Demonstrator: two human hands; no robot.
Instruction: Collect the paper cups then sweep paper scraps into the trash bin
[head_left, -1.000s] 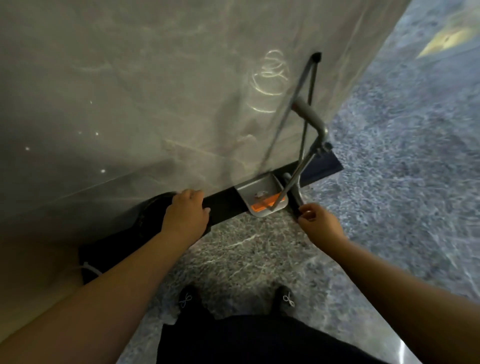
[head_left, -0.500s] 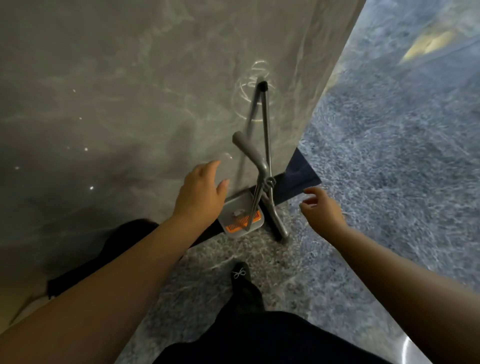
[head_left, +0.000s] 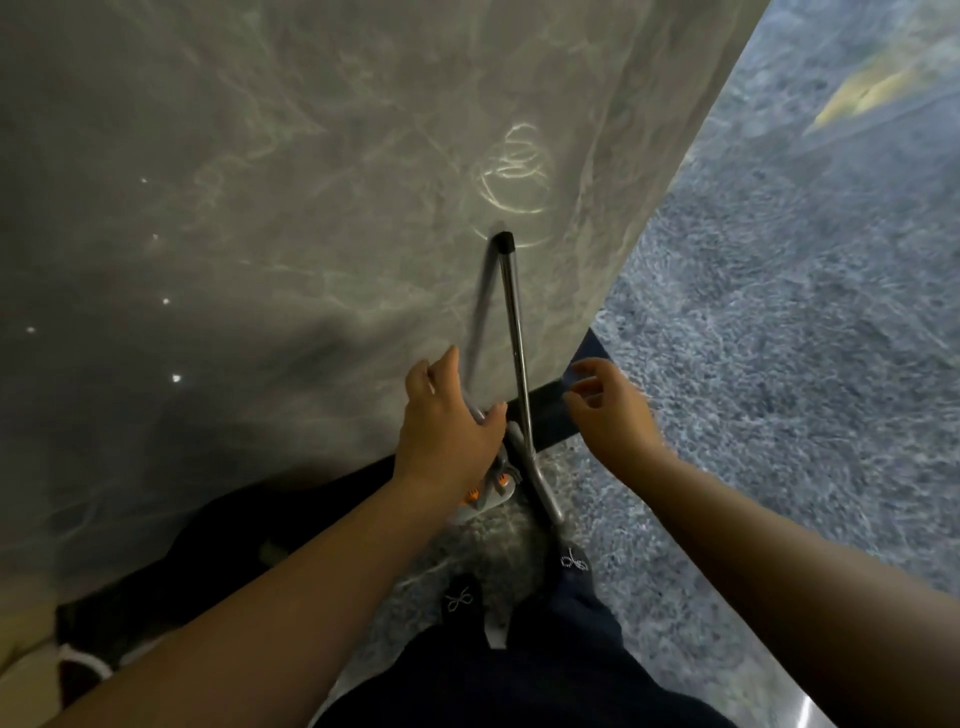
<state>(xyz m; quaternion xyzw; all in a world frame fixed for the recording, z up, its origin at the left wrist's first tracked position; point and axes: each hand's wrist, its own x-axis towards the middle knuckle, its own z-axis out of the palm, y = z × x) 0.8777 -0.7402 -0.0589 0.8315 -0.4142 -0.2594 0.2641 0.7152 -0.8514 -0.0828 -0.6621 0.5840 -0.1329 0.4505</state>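
Two hands reach forward and down toward the foot of a wall. The left hand (head_left: 449, 421) lies over the grey handle (head_left: 480, 414) of a dustpan, fingers extended up against the wall and thumb out to the right across the handle; whether it has closed round the handle I cannot tell. The right hand (head_left: 613, 410) hovers just to the right of a metal pole, touching nothing, its fingers loosely curled and apart. By size, the rest runs so: one grey marbled wall (head_left: 291, 208) fills the left and far part of the view, with a bright scribble of reflected light on it; one speckled stone floor (head_left: 789, 322) spreads to the right and near; one dark baseboard (head_left: 545, 415) runs along the wall's foot. One dark shape lies on the floor at the near left beside the wall, too dim to identify. One long metal pole (head_left: 514, 322) with a black cap leans upright against the wall between the two hands, its lower end bending toward the floor. One dustpan (head_left: 488, 496), grey with orange parts, sits at the wall's foot, mostly hidden under the left wrist. Two dark shoes (head_left: 460, 597) with white laces stand near, below dark trousers. No cups, scraps or bin are in view.
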